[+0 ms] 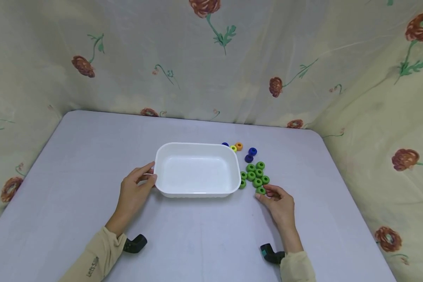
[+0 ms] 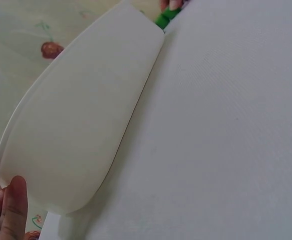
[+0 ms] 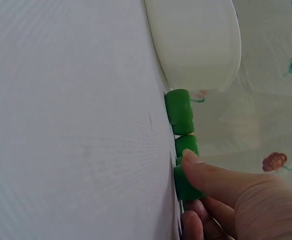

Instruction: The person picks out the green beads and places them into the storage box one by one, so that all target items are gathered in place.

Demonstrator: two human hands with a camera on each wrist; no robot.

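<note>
A white rectangular tray [image 1: 197, 195] with rounded corners stands on the table. My left hand [image 1: 136, 192] holds its left end, with the thumb [image 2: 16, 200] against the outer wall and the fingers at the rim. To the right of the tray lies a cluster of green beads [image 1: 251, 176], thick rings with a hole in the middle. My right hand [image 1: 280, 205] pinches the nearest green bead [image 3: 186, 182] between thumb and fingers, at the cluster's front edge. The bead sits at table level. No beads show inside the tray.
Behind the green cluster lie dark blue beads [image 1: 248, 158], an orange bead [image 1: 239, 146] and a yellow bead [image 1: 234, 148], some partly hidden by the tray's rim. A white cloth covers the table [image 1: 204, 239]. Flowered curtains [image 1: 232, 78] hang along its back and sides.
</note>
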